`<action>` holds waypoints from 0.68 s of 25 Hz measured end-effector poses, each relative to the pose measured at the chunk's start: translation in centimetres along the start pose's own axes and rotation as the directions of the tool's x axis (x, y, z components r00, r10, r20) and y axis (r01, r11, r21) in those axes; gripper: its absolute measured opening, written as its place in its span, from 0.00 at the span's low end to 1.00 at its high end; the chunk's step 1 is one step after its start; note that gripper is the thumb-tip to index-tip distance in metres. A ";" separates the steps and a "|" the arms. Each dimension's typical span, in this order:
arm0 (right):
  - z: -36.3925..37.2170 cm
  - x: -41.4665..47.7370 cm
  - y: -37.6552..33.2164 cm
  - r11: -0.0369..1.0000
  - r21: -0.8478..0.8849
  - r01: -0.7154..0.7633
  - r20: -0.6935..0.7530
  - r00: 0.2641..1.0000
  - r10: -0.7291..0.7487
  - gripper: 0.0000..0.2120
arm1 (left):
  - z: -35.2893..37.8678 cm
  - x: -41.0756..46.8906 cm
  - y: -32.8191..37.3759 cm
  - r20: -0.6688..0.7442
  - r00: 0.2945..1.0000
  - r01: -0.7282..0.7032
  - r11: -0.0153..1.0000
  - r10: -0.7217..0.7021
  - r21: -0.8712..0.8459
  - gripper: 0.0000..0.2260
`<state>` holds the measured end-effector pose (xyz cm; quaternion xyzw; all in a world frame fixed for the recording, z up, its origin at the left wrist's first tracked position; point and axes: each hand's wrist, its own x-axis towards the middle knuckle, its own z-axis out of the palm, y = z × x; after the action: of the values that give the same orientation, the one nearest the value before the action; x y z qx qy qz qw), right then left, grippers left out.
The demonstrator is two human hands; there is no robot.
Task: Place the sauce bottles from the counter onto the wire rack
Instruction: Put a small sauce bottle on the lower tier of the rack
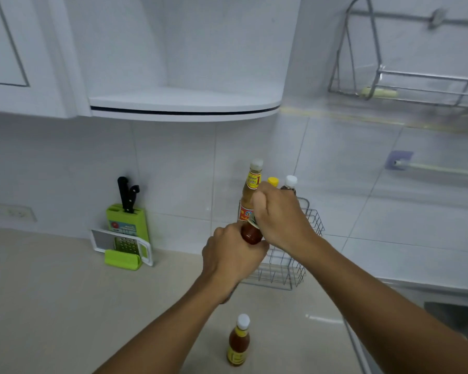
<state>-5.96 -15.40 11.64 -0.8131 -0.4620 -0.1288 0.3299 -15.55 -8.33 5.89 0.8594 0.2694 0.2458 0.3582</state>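
A small wire rack (284, 268) stands on the counter against the tiled wall. In it are a tall bottle of tan sauce (251, 184), a yellow-capped bottle (273, 181) and a white-capped bottle (291, 181), the last two mostly hidden behind my right hand. Both hands hold a dark red sauce bottle (251, 233) at the rack's left front: my left hand (233, 257) wraps its lower part and my right hand (281, 217) covers its top. Another red sauce bottle (239, 341) with a white cap and yellow label stands upright on the counter near me.
A green knife block (125, 220) with a grater (125, 247) leaning on it sits left of the wire rack by the wall. A white corner shelf (184, 103) hangs overhead. A metal dish rack (416, 85) is mounted on the wall at upper right. A sink (457, 317) lies at right.
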 end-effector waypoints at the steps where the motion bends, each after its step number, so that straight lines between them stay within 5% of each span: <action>1: 0.0 0.2 -0.2 0.995 -0.068 -0.073 0.003 0.997 0.073 0.14 | 0.3 0.2 0.1 -0.049 0.998 -0.043 0.992 0.049 0.117 0.12; 2: -0.3 0.4 0.0 0.989 -0.086 -0.122 0.046 0.991 0.126 0.15 | 0.3 0.5 -0.2 -0.027 0.998 -0.044 0.989 0.049 0.144 0.11; 4: -1.9 0.3 0.7 0.991 0.089 -0.096 0.206 0.976 0.076 0.16 | -0.7 1.4 -1.0 0.234 0.972 0.007 0.990 0.027 -0.144 0.07; 6: -3.7 -0.2 1.6 0.976 0.197 0.091 0.257 0.956 -0.141 0.19 | -2.0 2.0 -1.6 0.662 0.734 0.236 0.855 0.155 -0.463 0.03; 8: -4.0 -0.4 2.4 0.958 0.119 0.261 0.245 0.927 -0.283 0.17 | -2.9 2.2 -1.9 0.817 0.507 0.376 0.781 0.276 -0.498 0.04; 9: -3.6 -0.2 2.6 0.960 0.112 0.255 0.243 0.930 -0.275 0.15 | -2.8 2.2 -1.9 0.825 0.493 0.376 0.787 0.277 -0.489 0.04; 13: -2.0 0.5 2.9 0.979 0.171 0.110 0.270 0.951 -0.154 0.18 | -1.7 2.3 -1.9 0.676 0.734 0.253 0.893 0.073 -0.372 0.04; 17: -1.0 0.9 3.8 0.996 0.086 -0.001 0.270 0.963 -0.022 0.23 | 0.4 2.5 -2.2 0.185 0.982 -0.050 0.997 0.039 0.057 0.09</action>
<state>-2.17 -16.76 11.27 -0.8058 -0.5120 0.0018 0.2975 -14.08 -5.67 4.57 0.8949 0.2234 0.1651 0.3493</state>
